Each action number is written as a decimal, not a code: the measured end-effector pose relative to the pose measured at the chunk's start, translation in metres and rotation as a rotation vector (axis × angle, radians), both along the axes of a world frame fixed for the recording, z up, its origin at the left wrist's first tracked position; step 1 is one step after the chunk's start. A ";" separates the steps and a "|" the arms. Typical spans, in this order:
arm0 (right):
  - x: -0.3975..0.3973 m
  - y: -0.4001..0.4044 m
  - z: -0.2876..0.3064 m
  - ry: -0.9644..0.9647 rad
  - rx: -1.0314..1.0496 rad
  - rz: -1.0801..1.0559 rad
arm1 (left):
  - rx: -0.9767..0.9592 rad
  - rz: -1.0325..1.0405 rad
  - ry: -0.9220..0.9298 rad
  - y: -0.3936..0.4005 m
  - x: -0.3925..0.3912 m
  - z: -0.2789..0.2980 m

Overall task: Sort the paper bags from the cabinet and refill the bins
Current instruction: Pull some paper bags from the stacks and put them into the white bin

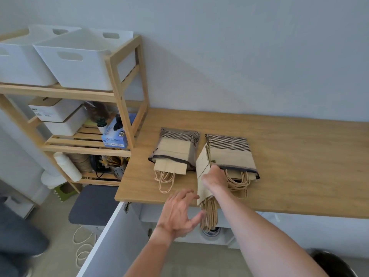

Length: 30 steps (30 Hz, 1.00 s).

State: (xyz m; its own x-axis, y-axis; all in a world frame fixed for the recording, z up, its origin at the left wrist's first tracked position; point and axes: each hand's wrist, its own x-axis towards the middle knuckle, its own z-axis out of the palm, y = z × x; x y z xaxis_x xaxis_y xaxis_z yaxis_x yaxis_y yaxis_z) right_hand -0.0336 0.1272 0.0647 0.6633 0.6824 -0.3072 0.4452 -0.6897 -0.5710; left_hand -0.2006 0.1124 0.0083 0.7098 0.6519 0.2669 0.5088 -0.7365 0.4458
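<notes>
Two striped fabric bins lie on their sides on the wooden countertop [289, 156]. The left bin [175, 144] holds a few kraft paper bags with twine handles sticking out. The right bin [233, 152] is fuller with bags. My right hand [214, 176] grips a stack of kraft paper bags [203, 172] held on edge between the two bins, handles hanging down over the counter's front edge. My left hand [179, 212] hovers with spread fingers just left of the hanging handles, holding nothing.
An open white cabinet door [113, 236] swings out below the counter at the left. A wooden shelf unit [123, 90] with white storage boxes [79, 58] stands at the left. A dark stool [93, 204] sits on the floor. A black bin [333, 264] shows at bottom right.
</notes>
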 end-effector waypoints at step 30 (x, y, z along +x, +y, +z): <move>0.009 0.080 -0.018 0.574 0.218 -0.040 | -0.988 0.291 -0.330 0.113 0.063 0.006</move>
State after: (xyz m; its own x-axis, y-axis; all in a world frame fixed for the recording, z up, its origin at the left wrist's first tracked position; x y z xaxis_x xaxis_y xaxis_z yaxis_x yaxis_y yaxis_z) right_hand -0.0241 0.2068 0.0471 0.4597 0.7477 -0.4791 0.0006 -0.5398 -0.8418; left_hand -0.1374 0.2253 0.0145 0.4828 0.8152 -0.3198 0.3520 0.1537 0.9233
